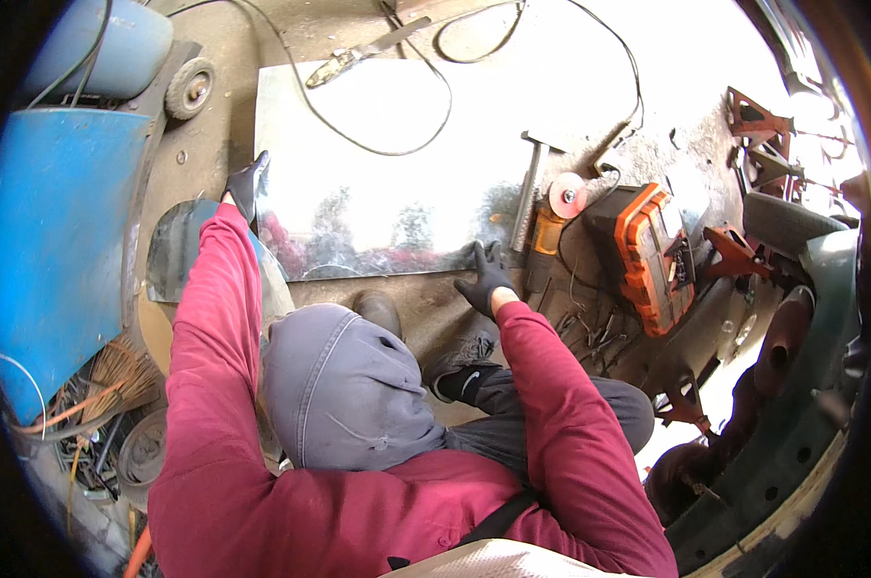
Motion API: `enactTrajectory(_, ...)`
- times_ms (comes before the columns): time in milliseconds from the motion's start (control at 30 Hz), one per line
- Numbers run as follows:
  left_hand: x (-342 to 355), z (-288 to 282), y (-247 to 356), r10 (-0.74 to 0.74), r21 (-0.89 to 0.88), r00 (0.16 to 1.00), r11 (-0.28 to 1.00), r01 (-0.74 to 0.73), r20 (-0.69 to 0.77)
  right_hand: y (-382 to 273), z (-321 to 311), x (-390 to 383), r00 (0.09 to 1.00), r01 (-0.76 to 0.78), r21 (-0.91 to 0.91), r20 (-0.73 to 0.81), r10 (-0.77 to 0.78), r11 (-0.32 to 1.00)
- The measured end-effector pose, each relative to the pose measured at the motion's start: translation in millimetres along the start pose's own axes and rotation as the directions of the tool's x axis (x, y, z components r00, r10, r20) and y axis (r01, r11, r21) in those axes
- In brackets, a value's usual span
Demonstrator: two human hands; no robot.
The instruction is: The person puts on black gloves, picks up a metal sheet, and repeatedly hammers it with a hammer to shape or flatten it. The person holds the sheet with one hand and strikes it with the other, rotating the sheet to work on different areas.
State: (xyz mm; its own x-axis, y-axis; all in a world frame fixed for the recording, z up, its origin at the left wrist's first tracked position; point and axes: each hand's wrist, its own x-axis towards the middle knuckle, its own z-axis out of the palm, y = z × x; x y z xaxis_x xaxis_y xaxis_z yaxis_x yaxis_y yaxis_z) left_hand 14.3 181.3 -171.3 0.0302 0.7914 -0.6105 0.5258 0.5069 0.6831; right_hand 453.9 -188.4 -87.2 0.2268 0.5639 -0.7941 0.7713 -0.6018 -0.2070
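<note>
A shiny metal sheet [377, 193] lies on the floor before me, a black cable looped across it. My gloved left hand [245, 188] grips its left edge with fingers pressed together. My gloved right hand [485, 279] is at the near edge toward the right, fingers spread. Beside that hand lie a long metal square [533, 183] and an orange-and-black angle grinder [549, 231] with a pale disc. A smaller curved metal piece [172, 255] lies under and beside my left arm. A long metal tool [344, 63] rests above the sheet.
A blue barrel [65, 241] and a wheeled cart [190, 89] stand left, with a broom [117, 380] below. An orange toolbox [647, 260], red jack stands [748, 120] and a dark vehicle part [801, 433] are at right. Cables trail over the floor. My boots are below the sheet.
</note>
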Motion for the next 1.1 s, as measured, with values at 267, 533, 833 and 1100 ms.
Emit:
enactTrajectory(267, -86.9, -31.4, 67.6, 0.185, 0.061, 0.944, 0.983, -0.175, -0.272, -65.1, -5.7, -51.1, 0.993, 0.074, -0.297, -0.061, -0.096, 0.952)
enactTrajectory(533, -243.3, -84.5, 132.5, 0.224, -0.107, 0.879, 0.950, -0.294, -0.420, 21.2, 122.0, 23.5, 0.846, 0.361, -0.558, -0.141, -0.514, 0.747)
enactTrajectory(833, -415.9, -150.0, 174.3, 0.330, 0.095, 0.741, 0.935, -0.342, -0.585, 31.9, 88.1, -45.8, 0.773, 0.550, -0.463, -0.034, -0.634, 0.695)
enactTrajectory(1100, -564.3, -219.2, 217.7, 0.688, 0.465, 0.527, 0.725, -0.508, -0.498, 33.7, 19.2, -90.6, 0.713, 0.643, -0.439, 0.043, -0.700, 0.628)
